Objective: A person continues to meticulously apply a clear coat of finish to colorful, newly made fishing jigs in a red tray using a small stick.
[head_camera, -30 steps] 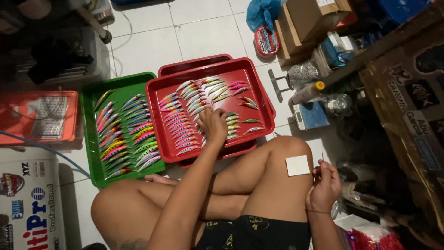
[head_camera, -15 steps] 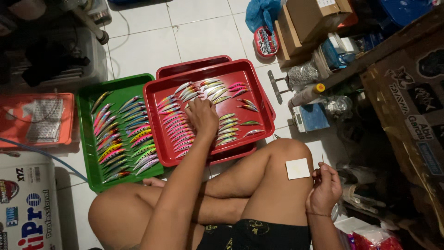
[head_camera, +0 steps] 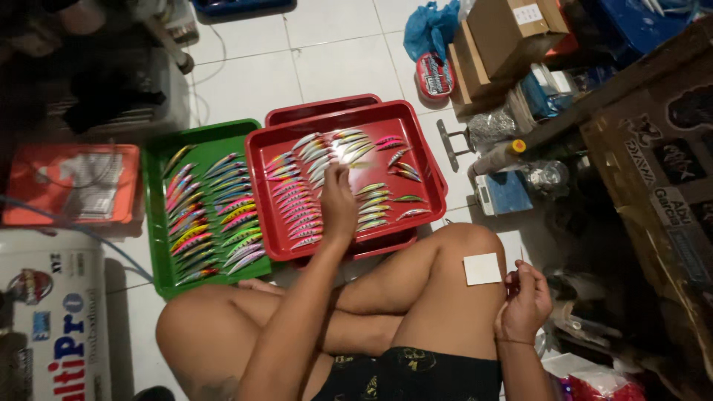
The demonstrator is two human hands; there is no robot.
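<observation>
- Left hand point(head_camera: 338, 200) is out over the middle of the red tray point(head_camera: 416, 160), fingers drawn together and tipped down onto the fishing lures point(head_camera: 297, 212); whether one is actually pinched under them, I cannot tell from this angle.
- The lures lie in neat rows: one column along the tray's left half, a fan near its far edge, a shorter set towards the right edge.
- These look like small, hard-bodied minnow lures with glossy paint. My read is light, stiff and a bit slippery, so a two-finger pinch at mid-body should do it.
- Any hooks are too small to make out, so the ends call for caution.
- Right hand point(head_camera: 526, 301) sits just beside the raised right knee, thumb and fingertips closed on something tiny that I can't identify.
- A white square paper point(head_camera: 483, 268) rests on that knee, just beside the right hand.
- The green tray point(head_camera: 156, 223) touches the red one's left edge and carries more lures in two columns.
- A second red tray point(head_camera: 312, 111) peeks out from beneath the first at the far edge.
</observation>
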